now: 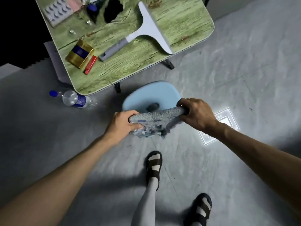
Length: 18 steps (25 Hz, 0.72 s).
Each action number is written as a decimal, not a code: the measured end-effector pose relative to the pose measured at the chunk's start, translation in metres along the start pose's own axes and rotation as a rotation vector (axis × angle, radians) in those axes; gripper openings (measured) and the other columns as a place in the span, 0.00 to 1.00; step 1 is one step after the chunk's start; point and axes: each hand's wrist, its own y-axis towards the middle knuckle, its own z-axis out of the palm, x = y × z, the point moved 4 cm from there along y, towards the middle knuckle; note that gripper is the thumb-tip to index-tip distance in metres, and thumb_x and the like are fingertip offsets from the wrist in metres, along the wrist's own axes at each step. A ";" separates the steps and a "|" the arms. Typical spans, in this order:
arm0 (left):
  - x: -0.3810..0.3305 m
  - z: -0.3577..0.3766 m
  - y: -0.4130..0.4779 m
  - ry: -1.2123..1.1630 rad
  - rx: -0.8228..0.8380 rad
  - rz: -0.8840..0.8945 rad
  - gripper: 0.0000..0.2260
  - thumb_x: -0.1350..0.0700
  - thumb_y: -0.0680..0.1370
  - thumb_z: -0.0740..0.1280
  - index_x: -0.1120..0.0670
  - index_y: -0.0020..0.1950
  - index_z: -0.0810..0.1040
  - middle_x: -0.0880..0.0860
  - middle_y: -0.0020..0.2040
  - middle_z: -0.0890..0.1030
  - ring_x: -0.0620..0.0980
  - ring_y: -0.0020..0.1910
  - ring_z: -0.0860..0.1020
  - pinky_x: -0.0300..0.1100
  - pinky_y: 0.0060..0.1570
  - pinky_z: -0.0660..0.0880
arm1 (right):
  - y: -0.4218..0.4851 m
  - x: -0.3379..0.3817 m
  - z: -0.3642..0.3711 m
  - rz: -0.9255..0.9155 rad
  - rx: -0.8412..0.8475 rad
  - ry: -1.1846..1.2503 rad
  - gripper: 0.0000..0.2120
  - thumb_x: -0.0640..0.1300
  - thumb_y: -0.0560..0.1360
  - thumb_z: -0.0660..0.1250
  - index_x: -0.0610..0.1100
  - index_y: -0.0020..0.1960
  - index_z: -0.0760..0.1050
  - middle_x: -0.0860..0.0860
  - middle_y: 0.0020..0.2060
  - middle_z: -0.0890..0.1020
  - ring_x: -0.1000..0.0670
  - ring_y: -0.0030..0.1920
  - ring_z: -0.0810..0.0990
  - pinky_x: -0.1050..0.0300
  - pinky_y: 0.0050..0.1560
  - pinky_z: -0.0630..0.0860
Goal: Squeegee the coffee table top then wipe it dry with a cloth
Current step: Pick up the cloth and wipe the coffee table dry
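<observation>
A grey speckled cloth is stretched between my two hands, above the floor and in front of the coffee table. My left hand grips its left end and my right hand grips its right end. The rest of the cloth hangs bunched below. The coffee table has a green wood-grain top. A white squeegee with a grey handle lies flat on it, its blade edge toward the table's right side.
On the table lie a gold box, a red lighter, an eyelash tray and a dark cloth. A light blue stool stands under my hands. A water bottle lies on the grey floor. My sandalled feet are below.
</observation>
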 end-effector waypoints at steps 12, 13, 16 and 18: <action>0.097 0.046 0.123 -0.381 -0.288 -0.528 0.16 0.66 0.73 0.69 0.63 0.60 0.77 0.56 0.49 0.80 0.50 0.48 0.77 0.33 0.37 0.74 | 0.151 -0.056 0.109 0.469 -0.003 0.330 0.23 0.39 0.73 0.66 0.39 0.67 0.68 0.38 0.58 0.78 0.39 0.58 0.77 0.51 0.52 0.73; 0.094 0.042 0.125 -0.335 -0.303 -0.551 0.18 0.65 0.73 0.69 0.61 0.62 0.75 0.55 0.51 0.79 0.51 0.49 0.78 0.34 0.41 0.75 | 0.148 -0.054 0.109 0.463 -0.026 0.319 0.24 0.39 0.73 0.66 0.38 0.67 0.68 0.38 0.59 0.77 0.38 0.58 0.76 0.51 0.52 0.73; 0.066 0.026 0.121 -0.098 -0.325 -0.537 0.21 0.60 0.73 0.70 0.55 0.65 0.71 0.58 0.63 0.76 0.58 0.61 0.75 0.46 0.61 0.72 | 0.129 -0.049 0.083 0.438 -0.025 0.255 0.23 0.41 0.76 0.64 0.39 0.69 0.67 0.37 0.61 0.74 0.37 0.58 0.75 0.50 0.54 0.73; 0.025 0.020 0.116 -0.021 -0.251 -0.407 0.18 0.61 0.73 0.70 0.56 0.62 0.73 0.59 0.62 0.76 0.59 0.60 0.76 0.45 0.58 0.72 | 0.109 -0.051 0.051 0.450 0.076 0.268 0.18 0.40 0.76 0.64 0.41 0.66 0.71 0.38 0.58 0.78 0.40 0.54 0.79 0.51 0.51 0.76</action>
